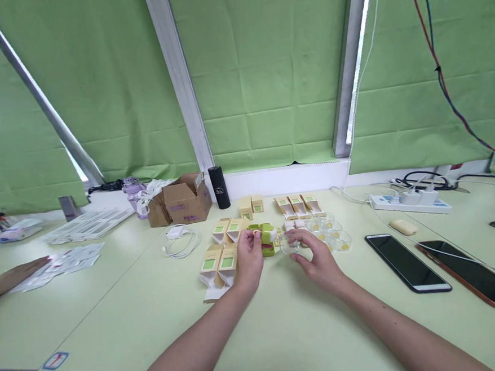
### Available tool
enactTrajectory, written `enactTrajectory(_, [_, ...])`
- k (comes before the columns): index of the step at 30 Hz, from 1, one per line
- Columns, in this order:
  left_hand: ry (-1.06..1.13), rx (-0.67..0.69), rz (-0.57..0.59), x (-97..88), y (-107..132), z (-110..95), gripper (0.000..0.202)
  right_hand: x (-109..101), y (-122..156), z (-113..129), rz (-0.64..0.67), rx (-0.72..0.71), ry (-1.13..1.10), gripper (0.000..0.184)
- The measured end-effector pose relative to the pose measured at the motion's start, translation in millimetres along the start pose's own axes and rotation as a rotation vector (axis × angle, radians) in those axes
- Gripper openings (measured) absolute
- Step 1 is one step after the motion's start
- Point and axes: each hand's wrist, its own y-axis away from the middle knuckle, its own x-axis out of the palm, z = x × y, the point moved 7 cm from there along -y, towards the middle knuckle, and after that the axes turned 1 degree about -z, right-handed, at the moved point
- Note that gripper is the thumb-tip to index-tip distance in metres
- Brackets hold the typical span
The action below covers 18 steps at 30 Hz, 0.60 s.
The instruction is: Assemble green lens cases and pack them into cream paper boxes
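Clear plastic cups, landmark: grouped on the bench. Left hand: closed on a green-and-white piece, left of the cups. Right hand: thumb and fingers about a single clear cup, just left of the group; hands apart. Kraft cartons: farther left of the group. Step, by judgement: two-handed handling of piece and cup. Next move seemingly calls for steady, light-fingered alignment.

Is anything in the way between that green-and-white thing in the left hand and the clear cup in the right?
Nothing visible. The left hand holds the green-and-white thing with its white end toward the clear cup in the right hand.
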Motion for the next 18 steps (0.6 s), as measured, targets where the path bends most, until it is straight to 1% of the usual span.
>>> enactTrajectory(3, [0.031,-0.028,0.005,-0.7,0,2,0.048,-1,1,6,0.010,-0.046,0.074,0.010])
enactTrajectory(6, [0.054,-0.065,0.012,-0.8,-1,4,0.048,-7,-2,12,-0.004,-0.051,0.127,0.008])
enactTrajectory(8, [0.062,-0.100,0.009,-1.0,-2,6,0.050,-16,-6,16,-0.033,-0.044,0.148,0.008])
enactTrajectory(13, [0.066,-0.147,-0.006,-1.5,-3,12,0.052,-54,-17,27,-0.123,0.000,0.229,0.008])
enactTrajectory(14, [0.070,-0.147,-0.008,-1.4,-4,13,0.053,-64,-16,29,-0.148,0.005,0.256,0.009])
enactTrajectory(18, [0.089,-0.130,-0.012,-1.1,-5,15,0.053,-96,-7,29,-0.162,0.020,0.380,0.015])
